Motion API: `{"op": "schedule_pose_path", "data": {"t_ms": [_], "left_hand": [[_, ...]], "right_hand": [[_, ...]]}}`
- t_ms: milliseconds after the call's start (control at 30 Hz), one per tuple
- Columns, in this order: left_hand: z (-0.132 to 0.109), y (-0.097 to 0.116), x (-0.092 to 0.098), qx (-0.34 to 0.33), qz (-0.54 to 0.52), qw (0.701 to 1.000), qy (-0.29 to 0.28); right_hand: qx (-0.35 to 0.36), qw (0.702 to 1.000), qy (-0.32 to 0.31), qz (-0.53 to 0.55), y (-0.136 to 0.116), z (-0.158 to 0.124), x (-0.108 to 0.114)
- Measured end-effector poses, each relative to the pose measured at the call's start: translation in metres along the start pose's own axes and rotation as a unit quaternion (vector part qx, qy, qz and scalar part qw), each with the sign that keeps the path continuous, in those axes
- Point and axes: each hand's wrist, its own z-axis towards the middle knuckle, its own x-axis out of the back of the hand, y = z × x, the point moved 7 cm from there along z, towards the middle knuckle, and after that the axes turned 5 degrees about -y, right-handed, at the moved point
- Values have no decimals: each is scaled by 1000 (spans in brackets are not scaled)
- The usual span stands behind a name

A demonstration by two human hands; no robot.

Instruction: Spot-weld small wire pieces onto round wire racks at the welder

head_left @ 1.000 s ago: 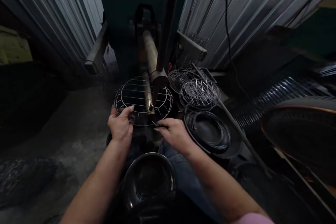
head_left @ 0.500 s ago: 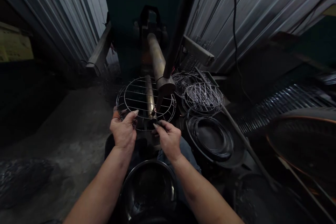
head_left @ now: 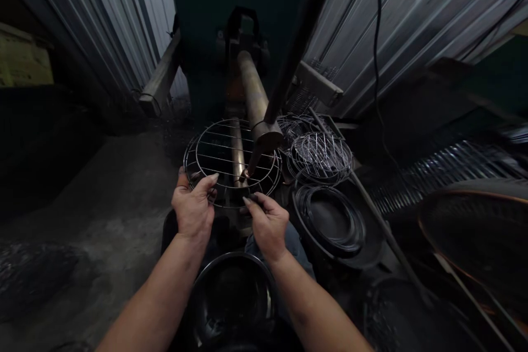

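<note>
Currently: wire rack [head_left: 223, 157], my left hand [head_left: 193, 212] and right hand [head_left: 267, 224] both clenched on its near rim; rod tip [head_left: 250, 165] on one joint, likely more joints left

Both bare forearms reach forward and draw close together. The left hand [head_left: 193, 210] lies palm down, its fingers curled in a grip and its thumb spread. The right hand [head_left: 268, 223], just beside it, pinches thumb against fingertips.
</note>
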Motion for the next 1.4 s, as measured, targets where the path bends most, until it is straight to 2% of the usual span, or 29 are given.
{"op": "schedule_pose_path", "data": {"t_ms": [167, 400, 667, 833, 1000, 1100, 1167, 1300, 1400], "left_hand": [[7, -4, -1, 4, -14, 1000, -1], [20, -9, -5, 8, -16, 1000, 22], [19, -6, -5, -6, 0, 999, 42], [15, -3, -5, 9, 16, 1000, 12], [42, 5, 0, 4, 62, 998, -4], [58, 5, 4, 26, 86, 996, -5], [59, 5, 7, 34, 80, 996, 1], [43, 4, 11, 14, 43, 999, 9], [31, 3, 12, 12, 23, 1000, 4]], "right_hand": [[2, 1000, 4, 7, -8, 6, -2], [-40, 997, 1, 63, -8, 21, -7], [-58, 996, 6, 65, -7, 23, -7], [-80, 994, -18, 70, -5, 22, -5], [-30, 998, 9, 55, -15, 5, 14], [-28, 998, -21, 57, -20, -5, 10], [-35, 997, -51, 55, -22, -9, 4], [-41, 993, -102, 39, -25, -9, -7], [-42, 992, -111, 31, -23, -7, -8]]}}
